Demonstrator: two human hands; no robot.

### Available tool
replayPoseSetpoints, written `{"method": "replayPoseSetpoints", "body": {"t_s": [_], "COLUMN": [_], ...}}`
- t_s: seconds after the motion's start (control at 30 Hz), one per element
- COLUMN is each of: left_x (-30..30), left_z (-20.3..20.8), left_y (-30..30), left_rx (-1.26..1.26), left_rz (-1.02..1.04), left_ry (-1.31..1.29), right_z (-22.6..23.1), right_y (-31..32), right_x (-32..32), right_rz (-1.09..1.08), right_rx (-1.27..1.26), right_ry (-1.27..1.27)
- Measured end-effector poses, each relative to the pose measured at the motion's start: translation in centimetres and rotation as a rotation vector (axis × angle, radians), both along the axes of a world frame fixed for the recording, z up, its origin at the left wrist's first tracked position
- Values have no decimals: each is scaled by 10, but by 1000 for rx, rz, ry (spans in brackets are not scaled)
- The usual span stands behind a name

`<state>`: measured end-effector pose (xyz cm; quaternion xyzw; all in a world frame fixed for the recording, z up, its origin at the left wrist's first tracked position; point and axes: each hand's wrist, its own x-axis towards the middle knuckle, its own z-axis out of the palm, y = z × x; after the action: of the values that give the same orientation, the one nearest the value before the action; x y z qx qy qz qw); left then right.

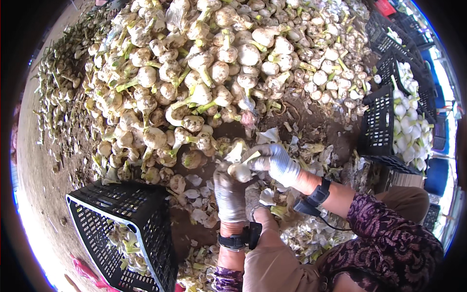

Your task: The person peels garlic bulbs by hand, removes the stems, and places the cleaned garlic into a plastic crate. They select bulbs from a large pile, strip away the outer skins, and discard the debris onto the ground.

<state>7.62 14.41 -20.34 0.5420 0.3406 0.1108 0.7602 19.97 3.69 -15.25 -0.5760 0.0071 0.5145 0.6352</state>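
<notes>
A pale garlic bulb [239, 172] with a short green stem is held between my gloved hands, just in front of my knees. My left hand [228, 192] is closed around its lower left side. From the right, my right hand [278, 163] pinches at the bulb's upper side by the stem. Loose whitish skin [236, 152] sticks up right beside the bulb. Beyond my hands rises a large heap of soil-marked garlic bulbs [194, 73] with green stems. Peeled-off skins [199, 209] lie on the ground around and below my hands.
A black plastic crate [121, 194] tilts at the lower left, with stems and scraps inside. At the right, a black crate [377, 126] holds clean white bulbs [408, 124]; more black crates [389, 36] stand behind it. More garlic [58, 82] lies at the far left.
</notes>
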Motion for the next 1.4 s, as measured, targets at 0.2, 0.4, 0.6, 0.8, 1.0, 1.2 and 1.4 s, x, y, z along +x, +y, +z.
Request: {"method": "replayPoseSetpoints", "body": {"t_s": [0.2,0.4,0.6,0.8,1.0,1.2,1.4], "left_x": [8,21,-3,-45,-53,-43,-24], "left_z": [30,89,43,10,17,26,21], "left_y": [20,14,1,24,14,13,12], "left_rx": [-519,-209,727,1054,-884,-708,210], "left_rz": [396,148,-788,-652,51,7,-161], "left_ry": [-112,-293,212,472,43,175,286], "right_z": [-18,-28,-24,-3,-8,-50,-72], "right_y": [-12,-7,8,-14,-11,8,11], "right_x": [6,7,14,24,-6,17,35], "right_rz": [66,-30,-495,-336,461,468,247], "right_rx": [-62,-249,-14,-18,125,-600,-515], "right_ry": [59,-158,75,199,-441,-1296,-916]}}
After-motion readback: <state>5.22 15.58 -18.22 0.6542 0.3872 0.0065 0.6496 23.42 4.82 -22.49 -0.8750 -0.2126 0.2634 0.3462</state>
